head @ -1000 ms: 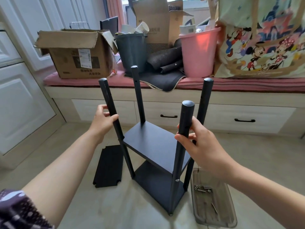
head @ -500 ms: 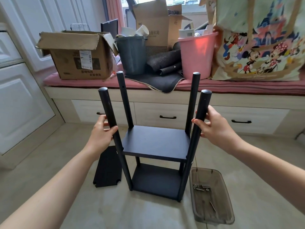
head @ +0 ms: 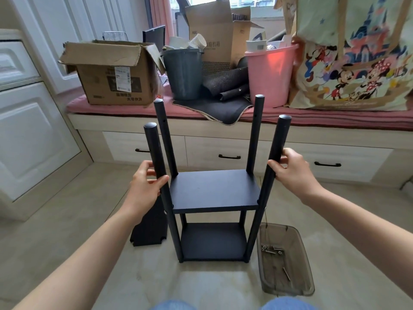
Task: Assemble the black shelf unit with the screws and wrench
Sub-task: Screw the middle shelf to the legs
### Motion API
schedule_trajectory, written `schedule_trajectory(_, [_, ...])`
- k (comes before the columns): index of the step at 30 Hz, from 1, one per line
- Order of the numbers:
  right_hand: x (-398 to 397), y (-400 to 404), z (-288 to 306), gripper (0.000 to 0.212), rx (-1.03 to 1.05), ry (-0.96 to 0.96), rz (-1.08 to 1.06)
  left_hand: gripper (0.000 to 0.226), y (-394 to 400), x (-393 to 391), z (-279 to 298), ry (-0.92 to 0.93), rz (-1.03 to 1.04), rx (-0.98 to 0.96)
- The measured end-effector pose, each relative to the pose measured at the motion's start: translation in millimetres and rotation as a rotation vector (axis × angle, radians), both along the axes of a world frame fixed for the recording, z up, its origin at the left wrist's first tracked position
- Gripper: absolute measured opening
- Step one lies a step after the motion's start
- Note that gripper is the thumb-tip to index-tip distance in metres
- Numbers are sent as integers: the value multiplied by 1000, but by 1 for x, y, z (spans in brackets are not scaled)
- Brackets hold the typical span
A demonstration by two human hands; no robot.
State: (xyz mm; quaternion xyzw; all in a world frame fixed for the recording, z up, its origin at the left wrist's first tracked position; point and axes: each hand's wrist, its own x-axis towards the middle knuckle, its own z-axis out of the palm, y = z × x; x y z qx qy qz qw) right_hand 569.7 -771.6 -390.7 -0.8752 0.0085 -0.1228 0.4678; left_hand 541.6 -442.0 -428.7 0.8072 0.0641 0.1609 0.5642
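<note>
I've swung the shelf unit (head: 214, 191) square-on; left hand (head: 143, 189) and right hand (head: 292, 171) grip its front posts, seemingly ready for the loose panel (head: 149, 229).

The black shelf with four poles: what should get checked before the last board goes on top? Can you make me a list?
1. Black four-pole shelf unit standing upright on the floor: ok.
2. Left hand and right hand each gripping a front pole: ok.
3. Two boards already fitted: ok.
4. Loose flat black board within reach, beside the unit: ok.
5. Silver screws in the clear brown plastic tray: ok.
6. Fitted screws tight: cannot tell.
</note>
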Motion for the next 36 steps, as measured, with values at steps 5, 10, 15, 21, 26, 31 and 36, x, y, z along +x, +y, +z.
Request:
schedule_trajectory(5, [-16,2,-8,27,41,66,-64,19,-1,-8,-1,12,27,-43])
schedule_trajectory(10, [-49,19,-18,34,11,66,-100,25,8,-28,-4,36,-18,-81])
schedule_trajectory(15, [-68,65,-30,26,-20,184,85,18,32,-57,-23,135,2,-38])
schedule_trajectory(21, [-59,134,-51,19,-136,354,316,12,74,-85,-67,255,81,-59])
schedule_trajectory(26, [-49,194,-92,16,-299,480,536,11,110,-89,-108,345,154,-67])
schedule_trajectory(31, [-43,258,-146,21,-462,563,683,12,133,-78,-158,432,216,-94])
schedule_trajectory(36, [-18,306,-216,20,-376,643,629,11,149,-57,-217,540,238,-56])
